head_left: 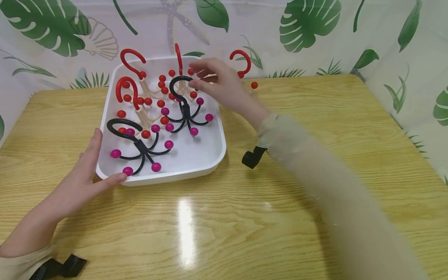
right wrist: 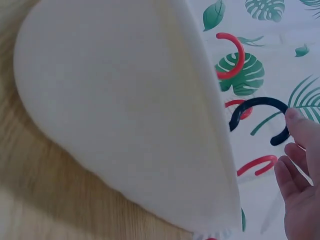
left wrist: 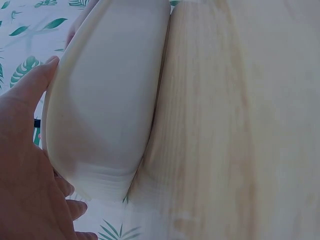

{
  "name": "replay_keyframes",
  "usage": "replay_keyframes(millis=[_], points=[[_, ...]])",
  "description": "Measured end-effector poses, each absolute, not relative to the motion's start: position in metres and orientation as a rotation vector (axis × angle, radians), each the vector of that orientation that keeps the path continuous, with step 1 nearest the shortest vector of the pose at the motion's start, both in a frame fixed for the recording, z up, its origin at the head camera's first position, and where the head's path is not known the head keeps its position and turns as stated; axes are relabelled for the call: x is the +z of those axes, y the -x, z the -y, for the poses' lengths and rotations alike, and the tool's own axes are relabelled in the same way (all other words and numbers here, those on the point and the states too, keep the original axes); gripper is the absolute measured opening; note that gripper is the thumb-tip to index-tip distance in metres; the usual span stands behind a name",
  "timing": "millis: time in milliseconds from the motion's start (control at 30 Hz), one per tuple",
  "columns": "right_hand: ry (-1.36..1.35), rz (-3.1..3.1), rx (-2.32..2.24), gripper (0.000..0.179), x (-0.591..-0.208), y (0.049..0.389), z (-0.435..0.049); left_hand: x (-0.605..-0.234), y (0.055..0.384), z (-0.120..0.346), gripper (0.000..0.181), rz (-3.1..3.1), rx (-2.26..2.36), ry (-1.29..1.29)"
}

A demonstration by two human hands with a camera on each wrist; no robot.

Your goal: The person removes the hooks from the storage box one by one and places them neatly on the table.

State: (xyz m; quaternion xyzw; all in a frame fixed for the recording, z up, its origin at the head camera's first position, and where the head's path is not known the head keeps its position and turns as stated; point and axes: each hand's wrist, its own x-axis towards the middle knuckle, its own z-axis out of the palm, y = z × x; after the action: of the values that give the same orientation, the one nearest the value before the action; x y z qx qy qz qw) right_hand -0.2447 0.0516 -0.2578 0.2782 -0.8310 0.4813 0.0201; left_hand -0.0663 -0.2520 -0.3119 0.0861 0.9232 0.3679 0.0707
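Note:
A white tray holds several hanging hooks with splayed, ball-tipped arms. My left hand holds its near left corner, thumb along the front rim and fingers against the left side. At the tray's right stands a black hanging hook with pink balls. My right hand is over it, thumb touching the curved top, other fingers apart from the thumb. Another black hanging hook sits at the front left. Behind are red-topped beige hanging hooks, partly overlapping one another.
Past my right wrist, outside the tray, stands one more red-topped hanging hook, partly hidden. The wooden table ends at a leaf-patterned backdrop. Black straps hang from both sleeves.

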Motion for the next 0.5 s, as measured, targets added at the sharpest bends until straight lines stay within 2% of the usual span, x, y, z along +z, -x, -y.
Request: replay_keyframes(millis=[200,500], points=[[-0.851,2.557,1.534,0.034,-0.260,0.245,-0.045,-0.312,0.066,0.252,0.101,-2.768,1.104,-0.251],[-0.882,2.537,1.458,0.023,-0.239,0.217,-0.040,-0.312,0.066,0.251,0.102,-2.771,1.096,-0.241]])
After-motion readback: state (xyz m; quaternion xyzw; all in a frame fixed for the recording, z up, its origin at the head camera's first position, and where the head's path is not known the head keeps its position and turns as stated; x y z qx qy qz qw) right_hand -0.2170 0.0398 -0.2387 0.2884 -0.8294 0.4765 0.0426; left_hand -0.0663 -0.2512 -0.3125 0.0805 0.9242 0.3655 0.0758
